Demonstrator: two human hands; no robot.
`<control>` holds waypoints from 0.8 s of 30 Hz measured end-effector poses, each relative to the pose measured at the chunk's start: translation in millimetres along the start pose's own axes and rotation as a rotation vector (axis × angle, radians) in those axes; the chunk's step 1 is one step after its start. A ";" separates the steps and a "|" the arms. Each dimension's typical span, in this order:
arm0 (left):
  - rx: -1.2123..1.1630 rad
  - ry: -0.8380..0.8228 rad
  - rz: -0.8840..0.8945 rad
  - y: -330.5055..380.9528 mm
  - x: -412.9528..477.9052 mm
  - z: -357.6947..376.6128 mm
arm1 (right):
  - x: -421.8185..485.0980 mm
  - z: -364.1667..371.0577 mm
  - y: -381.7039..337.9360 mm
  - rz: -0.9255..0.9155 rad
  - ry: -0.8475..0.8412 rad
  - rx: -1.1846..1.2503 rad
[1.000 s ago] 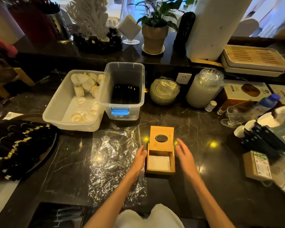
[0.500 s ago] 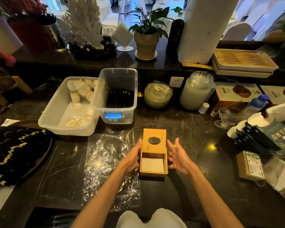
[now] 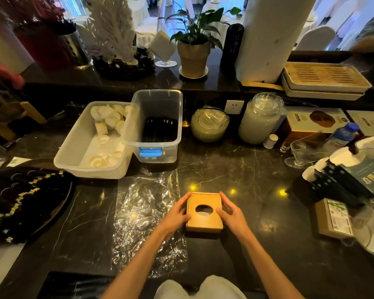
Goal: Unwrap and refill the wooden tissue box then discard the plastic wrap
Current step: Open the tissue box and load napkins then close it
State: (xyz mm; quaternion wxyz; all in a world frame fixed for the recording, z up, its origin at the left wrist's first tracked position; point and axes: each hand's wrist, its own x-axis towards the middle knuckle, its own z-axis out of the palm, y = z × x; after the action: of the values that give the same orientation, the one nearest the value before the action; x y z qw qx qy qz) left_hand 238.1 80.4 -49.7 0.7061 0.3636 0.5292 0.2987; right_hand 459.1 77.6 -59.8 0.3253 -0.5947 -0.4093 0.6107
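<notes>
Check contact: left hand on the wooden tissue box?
Touching. The head view shows the left hand with its thumb lying on the lid of the wooden tissue box and fingers against its left side.

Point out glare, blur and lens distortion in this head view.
Head view: lamp glints dot the dark counter beyond the wooden tissue box; the plastic wrap sparkles with glare; the red shape at far left is blurred; wide-angle bending curves the white pillar.

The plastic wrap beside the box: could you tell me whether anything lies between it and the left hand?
Nothing visible does. The wrap lies flat on the counter just left of the box, and the left hand, resting on the box's left side, already hangs over the wrap's right edge. No bin shows.
</notes>
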 end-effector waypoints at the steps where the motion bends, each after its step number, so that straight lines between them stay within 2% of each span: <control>1: 0.017 -0.006 0.012 0.2 -0.7 0.8 | 0.0 2.3 -0.2 -0.008 0.015 -0.007; 6: -0.048 0.060 -0.101 -8.8 -7.3 4.1 | -5.7 4.6 9.9 0.106 0.084 0.005; 10: 0.006 0.019 -0.149 -20.1 -4.9 15.4 | -8.5 10.5 17.0 0.146 -0.008 -0.030; 13: 0.127 0.032 -0.122 6.4 18.2 15.1 | 10.2 5.0 -8.5 0.107 -0.003 -0.071; 19: 0.241 0.070 0.035 100.2 92.8 7.8 | 92.5 -11.3 -105.7 -0.018 0.006 -0.140; 24: 0.275 0.095 0.054 139.7 143.7 6.5 | 148.1 -24.0 -135.0 0.000 0.008 -0.048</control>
State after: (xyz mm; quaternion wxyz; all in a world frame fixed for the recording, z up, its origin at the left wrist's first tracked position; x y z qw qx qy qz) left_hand 276.7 272.8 -8.8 0.6155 0.4566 0.5878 0.2593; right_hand 458.9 272.5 -7.2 0.3125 -0.6050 -0.4225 0.5982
